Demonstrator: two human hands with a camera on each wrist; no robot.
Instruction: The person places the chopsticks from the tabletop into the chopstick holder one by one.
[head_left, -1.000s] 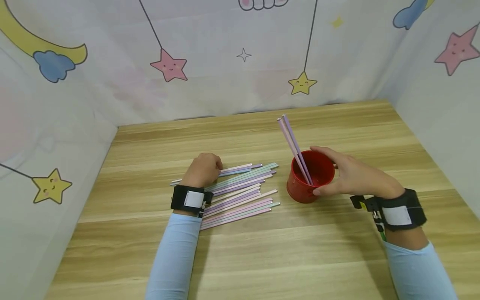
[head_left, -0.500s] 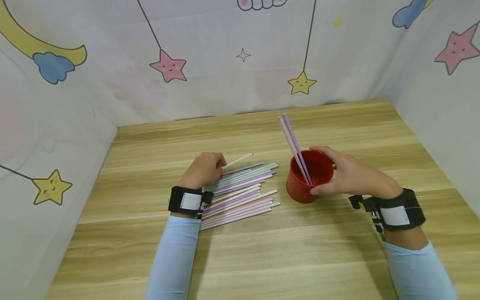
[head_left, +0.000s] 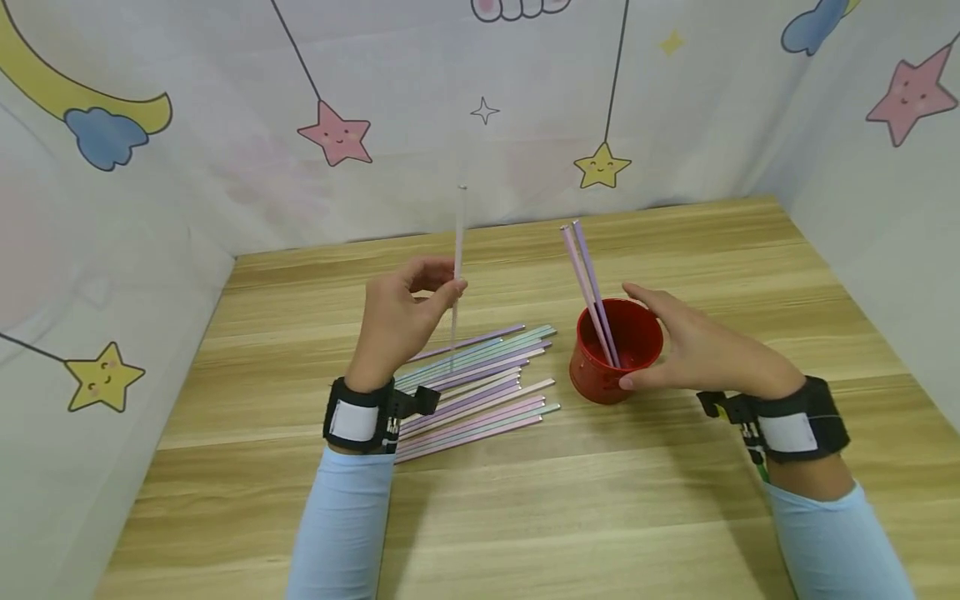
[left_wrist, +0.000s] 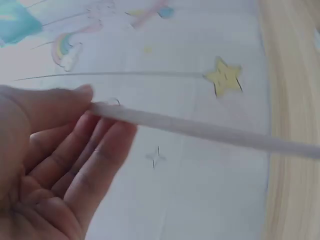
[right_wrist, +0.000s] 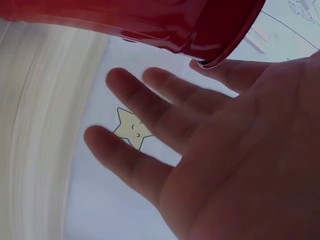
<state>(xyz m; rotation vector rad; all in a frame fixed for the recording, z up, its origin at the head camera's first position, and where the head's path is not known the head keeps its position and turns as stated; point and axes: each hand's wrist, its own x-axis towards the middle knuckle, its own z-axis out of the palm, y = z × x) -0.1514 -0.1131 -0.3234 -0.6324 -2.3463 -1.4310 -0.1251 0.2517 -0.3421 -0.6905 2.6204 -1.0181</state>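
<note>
**Pale stick upright in the left, red cup flanked by the right**

And here it is, the pale stick [head_left: 460, 229], standing nearly upright in the air above the counter [head_left: 570, 508]! The left-hand grip [head_left: 396, 318] pinches it between thumb and fingertips, partway along, leaving length above and below. That light pinch looks chosen for a slim rod: easy to steer, easy to let go. Whether its lower end brushes the loose sticks [head_left: 472, 429] beneath, I cannot tell.

Look down at that spread: pink, purple, mint and whitish lengths lying side by side, their ends fanned towards the cup. Lying almost parallel, they seem handy for picking off one by one.

Now across to the red cup [head_left: 592, 382], upright on the counter, just beyond the spread's right end. Inside, the pink and purple sticks [head_left: 583, 267] lean left against the rim, probably because so few have so much room.

And the right-hand grip [head_left: 705, 346]? Nothing clenched there: fingers straight and parted, thumb at the near side, a fingertip by the far rim. It seems to be there to steady the cup, mouth left free.

Behind it all, the white backdrop [head_left: 420, 187] shows smiling stars.
</note>
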